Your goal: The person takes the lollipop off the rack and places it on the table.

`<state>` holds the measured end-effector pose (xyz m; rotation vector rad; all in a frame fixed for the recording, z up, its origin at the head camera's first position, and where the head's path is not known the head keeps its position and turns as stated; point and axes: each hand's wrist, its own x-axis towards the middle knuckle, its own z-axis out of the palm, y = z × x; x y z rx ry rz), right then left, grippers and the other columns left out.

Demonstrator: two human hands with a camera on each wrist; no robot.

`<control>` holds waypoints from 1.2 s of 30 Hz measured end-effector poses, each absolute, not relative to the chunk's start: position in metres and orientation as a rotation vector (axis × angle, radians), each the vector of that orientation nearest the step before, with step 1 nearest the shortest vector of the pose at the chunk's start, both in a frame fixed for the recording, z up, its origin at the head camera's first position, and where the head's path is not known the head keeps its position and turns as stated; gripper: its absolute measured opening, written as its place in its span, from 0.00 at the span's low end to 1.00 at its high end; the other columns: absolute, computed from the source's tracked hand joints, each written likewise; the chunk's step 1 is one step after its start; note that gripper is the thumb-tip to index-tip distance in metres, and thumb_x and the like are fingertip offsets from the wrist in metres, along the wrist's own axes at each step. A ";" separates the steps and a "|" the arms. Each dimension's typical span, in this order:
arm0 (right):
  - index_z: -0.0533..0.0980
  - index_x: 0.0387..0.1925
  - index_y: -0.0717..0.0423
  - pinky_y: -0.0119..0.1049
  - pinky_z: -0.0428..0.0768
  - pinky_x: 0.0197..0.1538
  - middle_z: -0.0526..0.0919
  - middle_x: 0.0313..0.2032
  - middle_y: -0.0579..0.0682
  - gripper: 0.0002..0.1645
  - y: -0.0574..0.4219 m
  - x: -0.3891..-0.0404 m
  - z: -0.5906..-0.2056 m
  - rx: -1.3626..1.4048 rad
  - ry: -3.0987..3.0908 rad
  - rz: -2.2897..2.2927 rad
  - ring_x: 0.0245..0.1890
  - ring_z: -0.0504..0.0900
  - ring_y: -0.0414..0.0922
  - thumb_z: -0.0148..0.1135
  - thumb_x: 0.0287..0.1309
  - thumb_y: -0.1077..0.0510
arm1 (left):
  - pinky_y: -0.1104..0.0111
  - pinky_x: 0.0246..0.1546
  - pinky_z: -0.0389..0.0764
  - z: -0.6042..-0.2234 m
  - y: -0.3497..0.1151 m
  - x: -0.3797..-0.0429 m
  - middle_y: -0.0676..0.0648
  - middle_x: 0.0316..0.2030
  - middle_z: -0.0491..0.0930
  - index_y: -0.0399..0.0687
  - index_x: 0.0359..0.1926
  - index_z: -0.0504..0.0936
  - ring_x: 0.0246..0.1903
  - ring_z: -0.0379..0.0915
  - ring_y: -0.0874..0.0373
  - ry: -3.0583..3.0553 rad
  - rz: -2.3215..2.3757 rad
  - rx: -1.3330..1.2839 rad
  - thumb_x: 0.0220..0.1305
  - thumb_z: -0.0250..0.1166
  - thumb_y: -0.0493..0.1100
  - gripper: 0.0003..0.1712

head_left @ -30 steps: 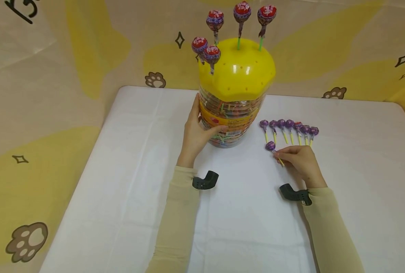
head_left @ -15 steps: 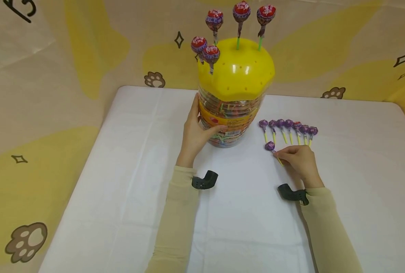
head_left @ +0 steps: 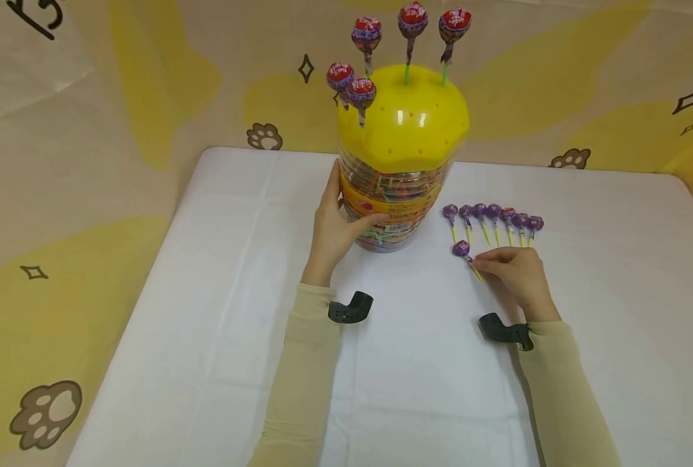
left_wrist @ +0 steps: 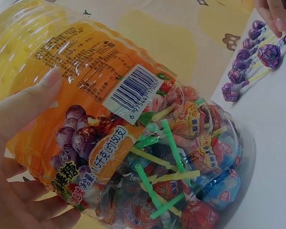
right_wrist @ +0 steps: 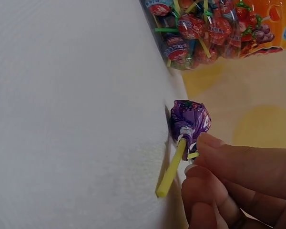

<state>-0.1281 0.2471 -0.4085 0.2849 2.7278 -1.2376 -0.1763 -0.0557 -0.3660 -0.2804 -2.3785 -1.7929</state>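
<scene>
A: R grip (head_left: 512,272)?
B: Narrow: thumb + fingertips pinching a purple lollipop (head_left: 461,248) at the wrapper's twisted neck.
A: Pos. rel. to fingertips?
B: Candy end sticks out just past them, to the L, toward the jar (head_left: 410,201); yellow stick slants back toward the person. Low over the white counter (head_left: 416,363); can't tell if touching.
A: L grip (head_left: 334,230)?
B: Round the jar's L side, thumb across the label (left_wrist: 109,62).
A: Rest?
B: Approx. straight row of 7 lollipops (head_left: 494,212) just beyond; 5 lollipops (head_left: 413,21) stuck in yellow lid (head_left: 419,133).
</scene>
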 end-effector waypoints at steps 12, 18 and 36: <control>0.76 0.47 0.75 0.23 0.79 0.35 0.84 0.28 0.34 0.22 0.243 -0.128 -0.396 0.193 2.576 -1.638 0.30 0.80 0.31 0.66 0.56 0.60 | 0.61 0.67 0.59 -0.365 -0.056 -0.177 0.47 0.71 0.52 0.49 0.74 0.44 0.69 0.50 0.56 -2.378 -1.799 -0.276 0.50 0.74 0.44 0.60; 0.77 0.47 0.74 0.22 0.78 0.37 0.84 0.30 0.33 0.20 0.238 -0.128 -0.385 0.099 2.591 -1.724 0.33 0.81 0.33 0.64 0.57 0.62 | 0.61 0.67 0.59 -0.365 -0.056 -0.176 0.46 0.71 0.51 0.47 0.74 0.43 0.69 0.49 0.55 -2.404 -1.787 -0.267 0.50 0.75 0.45 0.60; 0.82 0.39 0.69 0.27 0.81 0.40 0.86 0.31 0.49 0.14 0.210 -0.138 -0.336 0.005 2.333 -2.321 0.30 0.83 0.43 0.70 0.51 0.64 | 0.62 0.66 0.60 -0.366 -0.056 -0.175 0.47 0.71 0.53 0.48 0.74 0.44 0.68 0.52 0.54 -2.402 -1.776 -0.262 0.50 0.74 0.45 0.60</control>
